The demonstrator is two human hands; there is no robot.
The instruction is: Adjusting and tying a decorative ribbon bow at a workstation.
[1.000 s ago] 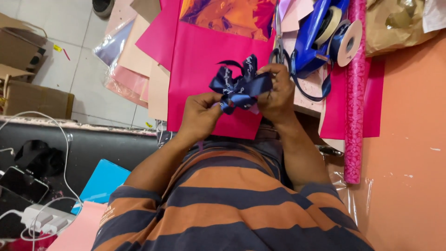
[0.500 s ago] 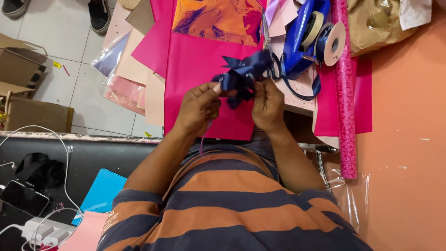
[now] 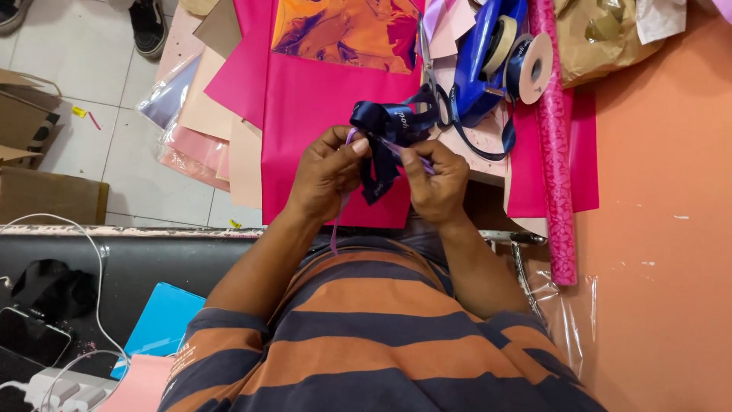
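A navy blue ribbon bow (image 3: 387, 126) with several loops is held between both hands above a bright pink paper sheet (image 3: 320, 99). My left hand (image 3: 328, 172) pinches the bow's left side and a thin lilac ribbon strand (image 3: 336, 217) that hangs down from it. My right hand (image 3: 438, 179) grips the bow's right side, with the lilac strand crossing its fingers. A dark tail of the bow dangles between the two hands.
A blue tape dispenser (image 3: 480, 53) and a spool of blue ribbon (image 3: 530, 67) lie beyond the bow. A rolled pink patterned wrap (image 3: 555, 145) lies at the right. Pastel paper sheets (image 3: 206, 114) overhang the left edge. A phone (image 3: 27, 336) and power strip (image 3: 65, 389) sit lower left.
Both hands with the bow have shifted slightly toward the body and the middle of the view. The lilac strand now shows across the bow and right fingers.
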